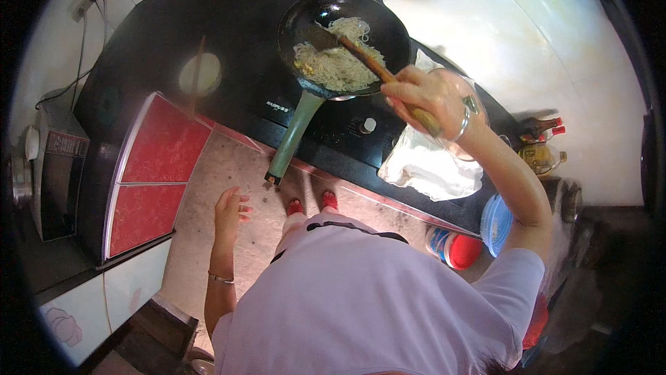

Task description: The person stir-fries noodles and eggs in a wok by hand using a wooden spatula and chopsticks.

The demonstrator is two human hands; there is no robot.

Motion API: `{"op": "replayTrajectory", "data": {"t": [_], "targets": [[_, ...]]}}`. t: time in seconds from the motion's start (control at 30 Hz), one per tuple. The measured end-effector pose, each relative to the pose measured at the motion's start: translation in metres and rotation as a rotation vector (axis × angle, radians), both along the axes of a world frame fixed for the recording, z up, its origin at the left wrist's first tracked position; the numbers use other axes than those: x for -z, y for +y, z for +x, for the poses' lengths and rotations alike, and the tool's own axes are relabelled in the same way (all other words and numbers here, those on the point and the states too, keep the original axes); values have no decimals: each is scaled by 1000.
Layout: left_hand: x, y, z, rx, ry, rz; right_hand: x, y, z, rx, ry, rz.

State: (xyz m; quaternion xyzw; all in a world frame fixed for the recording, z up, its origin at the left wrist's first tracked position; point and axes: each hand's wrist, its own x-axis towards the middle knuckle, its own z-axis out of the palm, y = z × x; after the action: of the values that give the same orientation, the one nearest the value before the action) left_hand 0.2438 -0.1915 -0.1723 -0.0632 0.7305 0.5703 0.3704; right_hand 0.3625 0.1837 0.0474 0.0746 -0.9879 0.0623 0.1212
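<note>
My right hand [419,96] grips the wooden handle of a spatula [367,58], whose dark metal blade reaches into the noodles. The pale noodles [346,69], with yellow bits among them, lie in a black wok [391,26] on the stove. The wok's green handle [299,133] points towards me over the counter's edge. My left hand [229,209] hangs over the floor below that handle, with its fingers apart and nothing in it. A white cloth [426,167] lies on the counter below my right hand, partly under a round lid or plate that my arm partly hides.
A bowl [210,76] with chopsticks [199,70] across it sits left of the wok. The stove's knob [368,125] is in front of the wok. Bottles [538,159] and a blue plastic basket [497,224] are at right. A red-lidded bucket [463,251] stands below the counter.
</note>
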Motion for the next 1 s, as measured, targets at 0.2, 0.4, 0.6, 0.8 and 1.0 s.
{"op": "replayTrajectory", "data": {"t": [0.2,0.4,0.6,0.8,1.0], "targets": [[3,3,-2,55,55,45,-16,21,14,-52,-6,1],[18,-8,2,6,-4,0,-9,2,30,-91,-157,60],[13,5,-3,40,22,67,20,46,-16,-111,-119,81],[24,-14,3,-3,-12,6,-15,21,17,-122,-79,171],[18,-6,1,6,-2,16,16,11,-1,-119,-151,106]]}}
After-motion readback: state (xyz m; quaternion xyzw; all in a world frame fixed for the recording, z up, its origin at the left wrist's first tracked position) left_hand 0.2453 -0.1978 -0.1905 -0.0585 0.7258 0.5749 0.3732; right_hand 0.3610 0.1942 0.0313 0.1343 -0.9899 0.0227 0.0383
